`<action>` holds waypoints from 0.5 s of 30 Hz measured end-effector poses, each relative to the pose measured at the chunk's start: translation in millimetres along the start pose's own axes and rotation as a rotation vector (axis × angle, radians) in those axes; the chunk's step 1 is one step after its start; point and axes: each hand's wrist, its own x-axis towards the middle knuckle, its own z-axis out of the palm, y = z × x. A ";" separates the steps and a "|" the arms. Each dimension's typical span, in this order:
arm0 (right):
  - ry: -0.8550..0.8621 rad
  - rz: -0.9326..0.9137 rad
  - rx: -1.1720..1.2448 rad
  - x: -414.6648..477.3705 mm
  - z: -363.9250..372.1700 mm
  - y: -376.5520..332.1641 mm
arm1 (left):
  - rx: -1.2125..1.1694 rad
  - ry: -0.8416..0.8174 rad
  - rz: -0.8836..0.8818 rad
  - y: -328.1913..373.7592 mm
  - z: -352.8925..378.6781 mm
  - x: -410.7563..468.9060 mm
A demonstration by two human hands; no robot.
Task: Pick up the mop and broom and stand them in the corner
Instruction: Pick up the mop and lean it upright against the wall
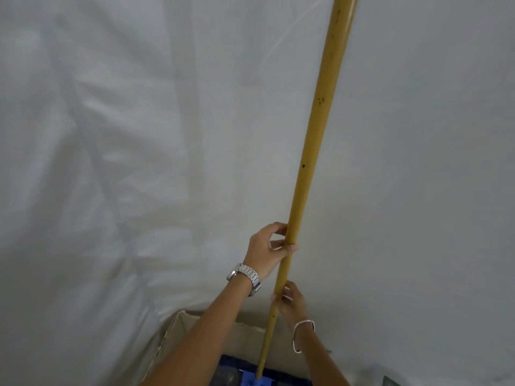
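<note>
A: What lay to the left of the hands?

B: Only a pale, creased sheet (92,151) hung over the wall. Below the forearms sat an open cardboard box (178,327). Then came the left hand (267,250), a metal watch (246,277) on its wrist, with fingers and thumb closed round the yellow handle (309,168).

A: And the right hand?

B: The right hand (291,302) sat just below the left, on the far side of the pole, a bangle (302,337) on its wrist, also wrapped about the handle. Both hands were grasping it.

A: Why two hands, one above the other?

B: Likely to keep the long pole nearly upright and steer it while its foot was set down. It leaned a little right, rising past the top edge.

A: Mop or broom?

B: He could not tell; only a blue head (255,380) showed beneath the hands. The other tool was out of sight, so the job looked half done at most.
</note>
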 end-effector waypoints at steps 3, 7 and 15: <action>0.015 -0.012 -0.006 14.5 10.2 -3.1 | -0.024 0.037 0.032 -8.4 -7.2 16.5; 0.065 -0.037 -0.007 33.5 23.1 -12.8 | -0.033 0.063 0.029 -11.0 -19.7 37.4; 0.093 -0.050 -0.013 47.3 28.9 -19.1 | -0.065 0.097 -0.028 -13.7 -26.3 46.6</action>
